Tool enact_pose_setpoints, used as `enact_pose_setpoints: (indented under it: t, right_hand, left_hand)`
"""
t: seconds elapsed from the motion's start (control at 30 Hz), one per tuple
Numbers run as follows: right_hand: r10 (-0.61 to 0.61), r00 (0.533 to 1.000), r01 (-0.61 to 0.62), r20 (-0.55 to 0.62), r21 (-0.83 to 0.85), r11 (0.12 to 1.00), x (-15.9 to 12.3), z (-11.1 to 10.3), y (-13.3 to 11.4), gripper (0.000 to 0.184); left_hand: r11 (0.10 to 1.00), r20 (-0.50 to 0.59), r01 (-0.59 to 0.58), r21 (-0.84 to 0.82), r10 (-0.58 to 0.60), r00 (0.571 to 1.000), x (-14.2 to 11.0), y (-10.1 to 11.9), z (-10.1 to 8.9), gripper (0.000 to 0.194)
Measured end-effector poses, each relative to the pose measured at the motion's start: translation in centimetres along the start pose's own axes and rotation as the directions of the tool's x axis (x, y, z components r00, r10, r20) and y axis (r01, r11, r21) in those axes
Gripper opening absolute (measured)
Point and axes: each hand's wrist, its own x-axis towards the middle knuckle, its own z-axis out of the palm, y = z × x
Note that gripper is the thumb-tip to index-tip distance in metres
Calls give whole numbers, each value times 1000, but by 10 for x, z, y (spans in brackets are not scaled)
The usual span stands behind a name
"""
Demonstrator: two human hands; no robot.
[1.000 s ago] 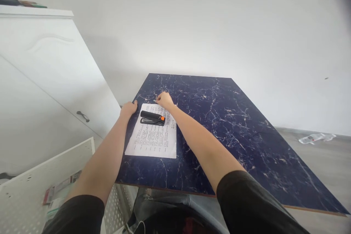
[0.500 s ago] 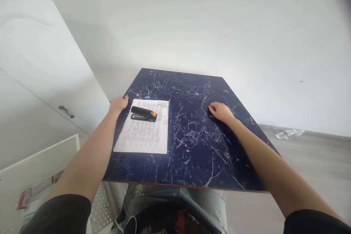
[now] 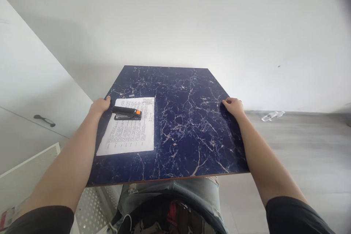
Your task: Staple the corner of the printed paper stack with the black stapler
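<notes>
My left hand (image 3: 101, 105) grips the left edge of a dark blue marble-patterned table (image 3: 189, 117); its thumb lies on top and its other fingers are mostly hidden past the edge. At the right edge my right hand (image 3: 233, 105) is closed over the table's rim, some fingers out of sight. A black stapler with an orange end (image 3: 127, 113) rests on a printed sheet of paper (image 3: 131, 135), close to my left hand. Beyond the sheet's top lies a small greyish strip (image 3: 131, 95), too small to make out.
A white wall (image 3: 170, 18) stands behind the table. On the left is a white cabinet (image 3: 30, 76) with a dark handle (image 3: 44, 120). Clear crumpled plastic (image 3: 272, 116) lies on the grey floor (image 3: 296, 153) at the right. Below the near edge are my jeans (image 3: 189, 193).
My right hand has moved from the tabletop out to the table's right edge. The view has shifted, so the table appears farther left. Stapler and paper stay together; my left hand keeps its place.
</notes>
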Motion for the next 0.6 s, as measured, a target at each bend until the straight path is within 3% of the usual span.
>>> enact_pose_setpoints:
  t: [0.23, 0.37, 0.5, 0.6]
  right_hand:
    - [-16, 999, 15, 41, 29, 999, -3, -6, 0, 24]
    - [-42, 999, 42, 23, -15, 999, -11, -9, -16, 24]
    - [-265, 964, 266, 15, -29, 964, -38, -1, -71, 25]
    - [-526, 848, 525, 67, 27, 851, -75, 14, -131, 26]
  left_hand:
    - [998, 24, 37, 57, -38, 999, 5, -3, 3, 80]
    - [998, 22, 26, 61, -27, 999, 7, -5, 5, 79]
    - [998, 14, 13, 54, -14, 1000, 5, -6, 5, 80]
    - [999, 21, 13, 48, -14, 1000, 3, -7, 5, 80]
